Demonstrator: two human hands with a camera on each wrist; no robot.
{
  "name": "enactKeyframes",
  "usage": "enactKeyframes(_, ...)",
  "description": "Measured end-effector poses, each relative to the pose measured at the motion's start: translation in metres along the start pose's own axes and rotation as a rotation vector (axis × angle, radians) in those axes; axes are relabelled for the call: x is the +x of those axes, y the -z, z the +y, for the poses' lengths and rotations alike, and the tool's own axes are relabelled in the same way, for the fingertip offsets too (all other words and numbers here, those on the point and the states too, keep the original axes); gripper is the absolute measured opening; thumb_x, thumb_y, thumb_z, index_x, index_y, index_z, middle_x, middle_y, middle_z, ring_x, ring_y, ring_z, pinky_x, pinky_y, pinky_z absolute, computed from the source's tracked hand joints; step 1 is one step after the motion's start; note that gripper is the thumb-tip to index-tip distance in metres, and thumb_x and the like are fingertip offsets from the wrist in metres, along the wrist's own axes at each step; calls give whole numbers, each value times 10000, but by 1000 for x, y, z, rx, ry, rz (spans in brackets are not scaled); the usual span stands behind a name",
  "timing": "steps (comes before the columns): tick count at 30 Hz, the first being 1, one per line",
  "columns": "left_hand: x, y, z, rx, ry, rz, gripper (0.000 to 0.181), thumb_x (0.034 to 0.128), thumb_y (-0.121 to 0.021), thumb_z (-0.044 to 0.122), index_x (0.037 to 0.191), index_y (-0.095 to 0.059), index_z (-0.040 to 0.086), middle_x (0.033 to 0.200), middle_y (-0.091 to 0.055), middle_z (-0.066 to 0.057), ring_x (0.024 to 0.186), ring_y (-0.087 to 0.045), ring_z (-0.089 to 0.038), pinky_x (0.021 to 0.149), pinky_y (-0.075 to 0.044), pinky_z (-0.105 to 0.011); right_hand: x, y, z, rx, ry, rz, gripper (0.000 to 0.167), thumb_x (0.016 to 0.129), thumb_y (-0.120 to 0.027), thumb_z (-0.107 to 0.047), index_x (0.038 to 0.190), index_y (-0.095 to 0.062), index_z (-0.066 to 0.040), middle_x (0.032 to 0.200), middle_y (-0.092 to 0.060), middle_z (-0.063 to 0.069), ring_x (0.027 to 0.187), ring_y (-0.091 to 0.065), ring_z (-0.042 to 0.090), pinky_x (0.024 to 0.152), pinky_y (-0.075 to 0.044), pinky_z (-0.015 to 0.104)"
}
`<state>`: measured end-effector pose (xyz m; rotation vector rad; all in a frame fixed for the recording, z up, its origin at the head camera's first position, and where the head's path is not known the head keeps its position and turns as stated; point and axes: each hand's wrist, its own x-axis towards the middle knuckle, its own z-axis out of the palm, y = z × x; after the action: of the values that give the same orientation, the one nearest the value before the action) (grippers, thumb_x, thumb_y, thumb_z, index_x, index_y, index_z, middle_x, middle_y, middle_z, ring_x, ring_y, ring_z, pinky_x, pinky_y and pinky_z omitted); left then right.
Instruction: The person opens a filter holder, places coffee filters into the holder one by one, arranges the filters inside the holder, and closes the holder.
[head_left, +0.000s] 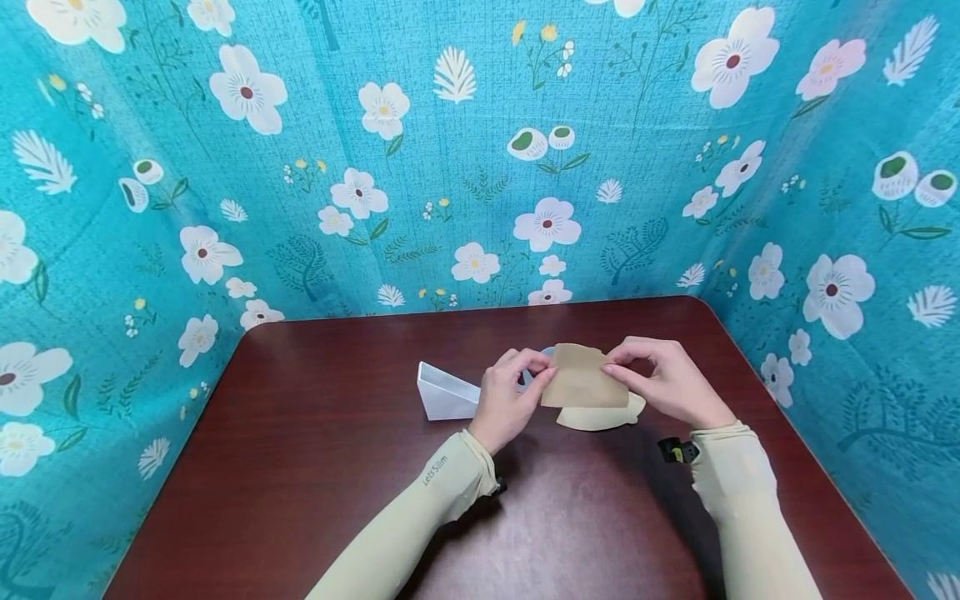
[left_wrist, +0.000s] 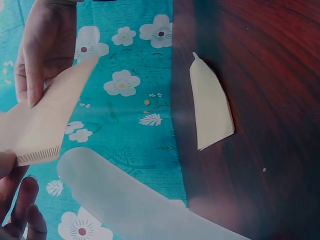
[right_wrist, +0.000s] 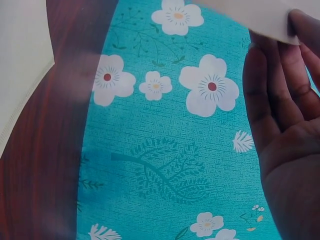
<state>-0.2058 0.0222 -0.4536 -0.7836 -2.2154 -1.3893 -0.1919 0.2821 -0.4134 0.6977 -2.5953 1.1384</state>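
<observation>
A tan paper coffee filter [head_left: 585, 379] with a crimped edge is held up over the table between both hands. My left hand [head_left: 507, 398] pinches its left side between thumb and fingers. At the opposite side my right hand [head_left: 670, 380] pinches it the same way, its palm showing in the right wrist view. Paler coffee filters [head_left: 600, 418], seemingly stacked, lie on the table just below the held one; their pointed tab shows in the left wrist view. A white wedge-shaped holder [head_left: 446, 396] stands beside my left hand, partly covered by it.
The dark red-brown table [head_left: 315, 467] meets a blue floral cloth [head_left: 480, 167] at its back and sides. A pale translucent rounded piece [left_wrist: 125, 195] shows low in the left wrist view; its kind is unclear. Something bluish is mostly hidden behind the held filter.
</observation>
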Motion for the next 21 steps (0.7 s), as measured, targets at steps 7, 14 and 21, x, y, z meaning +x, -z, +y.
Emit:
enactKeyframes(7,-1,0,1,7,-3,-7,104,947,-768,171,1017,-743,99,881,-761,-10,834,-639,-152,679,-535,-367,0,1,-2,5,9,-2,197,888,-818,-102,1000,-775,-258,896,-725,-97,782,-643,71,636,-567,239)
enactKeyframes(14,1,3,1,11,-8,-5,87,961,-751,168,1006,-748,94,888,-748,-23,813,-632,-186,663,-520,-344,1,-1,-5,10,13,11,205,888,-820,-113,995,-776,-282,893,-724,-135,792,-651,66,690,-565,217)
enactKeyframes(21,2,11,1,18,-11,-4,106,947,-766,165,1029,-740,103,897,-754,-16,820,-632,-194,691,-533,-325,6,-4,-11,24,57,30,222,882,-823,-105,996,-778,-290,904,-727,-144,809,-660,58,720,-566,205)
